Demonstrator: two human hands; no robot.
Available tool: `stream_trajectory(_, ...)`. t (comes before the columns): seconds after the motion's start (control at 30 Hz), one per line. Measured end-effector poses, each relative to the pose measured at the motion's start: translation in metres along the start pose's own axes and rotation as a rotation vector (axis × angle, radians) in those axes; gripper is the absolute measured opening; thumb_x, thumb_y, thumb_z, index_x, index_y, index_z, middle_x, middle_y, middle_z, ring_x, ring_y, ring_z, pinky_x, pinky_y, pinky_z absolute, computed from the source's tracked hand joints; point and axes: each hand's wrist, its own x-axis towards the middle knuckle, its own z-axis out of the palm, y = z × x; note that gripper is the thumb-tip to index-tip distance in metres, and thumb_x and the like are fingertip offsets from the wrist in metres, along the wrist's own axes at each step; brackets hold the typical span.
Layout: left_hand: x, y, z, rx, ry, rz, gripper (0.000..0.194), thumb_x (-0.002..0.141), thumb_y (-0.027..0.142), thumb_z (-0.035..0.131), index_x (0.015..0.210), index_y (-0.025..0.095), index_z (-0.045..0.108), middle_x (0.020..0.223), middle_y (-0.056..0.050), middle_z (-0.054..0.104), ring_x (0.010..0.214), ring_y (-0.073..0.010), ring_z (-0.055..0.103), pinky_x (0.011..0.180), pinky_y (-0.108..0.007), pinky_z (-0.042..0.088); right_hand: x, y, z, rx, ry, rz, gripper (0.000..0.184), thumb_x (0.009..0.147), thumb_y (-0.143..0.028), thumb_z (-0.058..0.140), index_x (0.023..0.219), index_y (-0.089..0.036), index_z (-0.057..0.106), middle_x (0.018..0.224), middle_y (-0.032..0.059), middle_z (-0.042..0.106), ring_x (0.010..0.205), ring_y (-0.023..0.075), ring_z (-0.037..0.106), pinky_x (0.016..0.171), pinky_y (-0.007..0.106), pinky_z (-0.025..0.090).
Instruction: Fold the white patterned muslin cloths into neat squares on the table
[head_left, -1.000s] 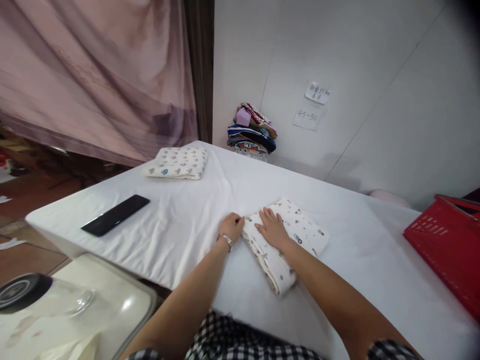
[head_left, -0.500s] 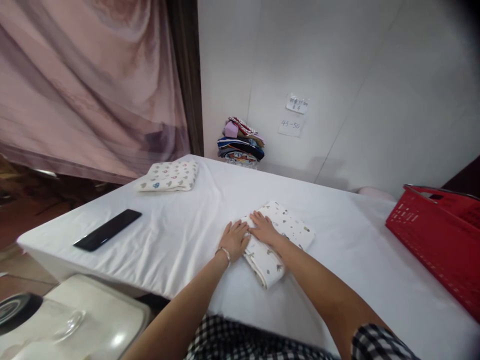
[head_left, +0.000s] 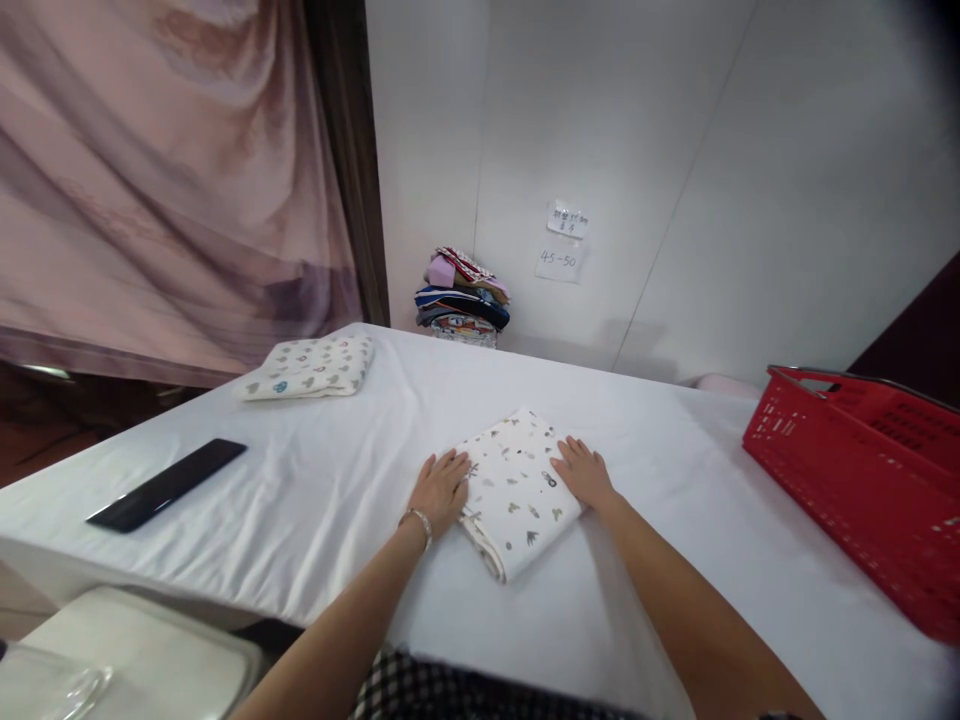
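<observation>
A white folded cloth of soft-looking fabric, printed with small grey and green motifs [head_left: 517, 490], is framed between the fingers of the two hands. To the right of the left hand's [head_left: 441, 488] fingertips the bulk of the cloth is found, and to the left of the right hand's [head_left: 586, 472] fingertips the same body is reached. Neither hand can be called the nearer, since opposite sides of the cloth are touched by both. No clear long axis is offered: a nearly square outline is shown, set askew, with one corner pointed beyond the fingertips and another pointed back between the wrists.

The left fingers are laid flat, palm down and slightly spread, over the left margin of the cloth; the layered, folded edge is exposed just on the near side of them. The right fingers are likewise stretched and a little parted, rested on the right margin. Nothing is seen to be pinched or gripped by either set.

The cloth is borne by a table covered in white fabric [head_left: 660, 560]. Well to the left of the left fingers, a flat black glossy slab [head_left: 169, 485] and, farther off, a second white folded cloth with mushroom-like prints [head_left: 311, 368] are set. Well to the right of the right fingers, a red plastic basket with slotted walls [head_left: 832, 500] is placed.
</observation>
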Motion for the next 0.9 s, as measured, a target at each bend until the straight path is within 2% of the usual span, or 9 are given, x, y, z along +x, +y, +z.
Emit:
stream_trajectory(0.2, 0.0, -0.002, 0.002, 0.028, 0.002, 0.003, 0.039, 0.085, 0.029, 0.03, 0.121, 0.027, 0.045, 0.129, 0.003, 0.044, 0.124, -0.0171, 0.027, 0.105, -0.041, 0.013, -0.011, -0.011, 0.007, -0.026, 0.058, 0.026, 0.05, 0.086, -0.048, 0.02, 0.13, -0.026, 0.03, 0.142, 0.0025, 0.017, 0.13, 0.02, 0.009, 0.101, 0.045, 0.005)
stream_trajectory(0.37, 0.001, 0.003, 0.0, -0.002, 0.005, -0.001, 0.038, 0.085, 0.029, 0.031, 0.119, 0.026, 0.047, 0.128, 0.002, 0.045, 0.124, -0.0178, 0.029, 0.104, -0.043, 0.015, -0.017, -0.011, 0.014, 0.002, 0.106, 0.014, 0.048, 0.085, -0.046, 0.025, 0.126, -0.026, 0.037, 0.14, 0.002, 0.024, 0.128, 0.0197, 0.015, 0.101, 0.044, 0.006)
stream_trajectory(0.47, -0.001, 0.005, -0.005, -0.079, 0.11, -0.021, 0.036, 0.084, 0.03, 0.033, 0.113, 0.022, 0.052, 0.123, -0.001, 0.05, 0.12, -0.0182, 0.034, 0.102, -0.04, 0.022, -0.02, -0.006, 0.017, 0.058, 0.208, -0.014, 0.043, 0.085, -0.042, 0.029, 0.12, -0.024, 0.046, 0.136, 0.0033, 0.033, 0.126, 0.0196, 0.022, 0.101, 0.044, 0.009)
stream_trajectory(0.53, -0.007, 0.004, -0.009, -0.137, 0.272, -0.11, 0.033, 0.084, 0.031, 0.035, 0.106, 0.019, 0.057, 0.114, -0.004, 0.056, 0.113, -0.018, 0.042, 0.099, -0.036, 0.029, -0.024, -0.001, 0.019, 0.134, 0.329, -0.034, 0.039, 0.085, -0.037, 0.029, 0.112, -0.021, 0.053, 0.13, 0.0045, 0.042, 0.123, 0.0192, 0.028, 0.1, 0.043, 0.012)
stream_trajectory(0.6, -0.015, 0.001, -0.013, -0.2, 0.41, -0.266, 0.031, 0.083, 0.033, 0.037, 0.099, 0.018, 0.059, 0.104, -0.005, 0.061, 0.102, -0.0173, 0.051, 0.091, -0.033, 0.037, -0.031, 0.0, 0.02, 0.226, 0.482, -0.062, 0.036, 0.084, -0.033, 0.031, 0.103, -0.018, 0.058, 0.121, 0.0064, 0.051, 0.12, 0.0193, 0.035, 0.1, 0.043, 0.015)
stream_trajectory(0.63, -0.02, 0.0, -0.014, -0.237, 0.439, -0.352, 0.03, 0.082, 0.034, 0.038, 0.097, 0.019, 0.059, 0.098, -0.005, 0.062, 0.094, -0.0167, 0.054, 0.086, -0.031, 0.041, -0.036, -0.002, 0.019, 0.277, 0.552, -0.084, 0.035, 0.083, -0.032, 0.032, 0.099, -0.017, 0.059, 0.116, 0.0073, 0.055, 0.116, 0.0194, 0.039, 0.1, 0.043, 0.016)
stream_trajectory(0.7, -0.03, -0.002, -0.016, -0.313, 0.42, -0.509, 0.03, 0.081, 0.037, 0.039, 0.093, 0.019, 0.06, 0.089, -0.004, 0.064, 0.079, -0.0149, 0.058, 0.074, -0.028, 0.045, -0.048, -0.014, 0.016, 0.378, 0.633, -0.161, 0.032, 0.082, -0.031, 0.034, 0.093, -0.016, 0.06, 0.104, 0.0073, 0.061, 0.105, 0.0189, 0.049, 0.099, 0.043, 0.02)
stream_trajectory(0.77, -0.038, -0.002, -0.017, -0.374, 0.344, -0.61, 0.029, 0.079, 0.04, 0.041, 0.087, 0.02, 0.061, 0.08, -0.001, 0.064, 0.069, -0.0135, 0.058, 0.067, -0.025, 0.045, -0.065, -0.037, 0.011, 0.464, 0.591, -0.299, 0.028, 0.083, -0.03, 0.036, 0.09, -0.019, 0.061, 0.094, 0.0052, 0.065, 0.091, 0.0167, 0.056, 0.096, 0.041, 0.026)
stream_trajectory(0.9, -0.041, 0.004, -0.016, -0.435, 0.24, -0.659, 0.027, 0.076, 0.041, 0.045, 0.085, 0.022, 0.062, 0.075, 0.001, 0.065, 0.067, -0.0127, 0.058, 0.063, -0.023, 0.043, -0.1, -0.093, 0.003, 0.443, 0.351, -0.632, 0.024, 0.084, -0.027, 0.04, 0.096, -0.022, 0.059, 0.091, 0.0028, 0.064, 0.087, 0.0156, 0.055, 0.09, 0.036, 0.032)
